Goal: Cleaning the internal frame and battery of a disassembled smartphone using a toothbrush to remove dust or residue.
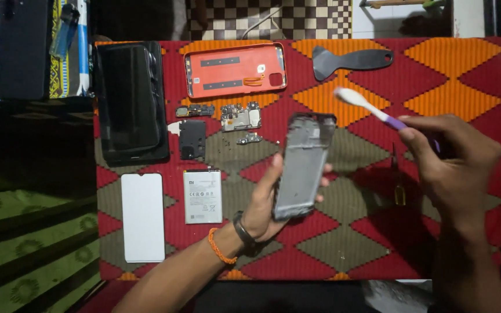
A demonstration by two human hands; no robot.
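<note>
The left hand (265, 206) grips a grey phone frame (304, 165) from behind, thumb on its left edge and fingertips showing past the right edge, holding it upright just above the cloth near the middle of the view. The right hand (453, 159), at about three o'clock from the frame, is closed around the purple handle of a toothbrush (366, 107), whose white head points toward eleven o'clock and hangs just off the frame's top right corner, not touching it.

Judging by the layout, the teardown looks finished: the frame is bare and its parts lie spread on the red and orange patterned cloth (436, 69). At nine o'clock from the frame lies a battery (202, 196), further out a white rectangular panel (142, 217). Toward eleven o'clock sit a small circuit board (240, 117), a black shield plate (192, 139) and the orange back cover (236, 69) lying inside-up. A dark screen unit (130, 101) lies at ten o'clock, far left. At one o'clock rests a black plastic scraper (349, 59) (apparently untouched). Brushing of the frame seems barely begun; reassembly remains entirely.
</note>
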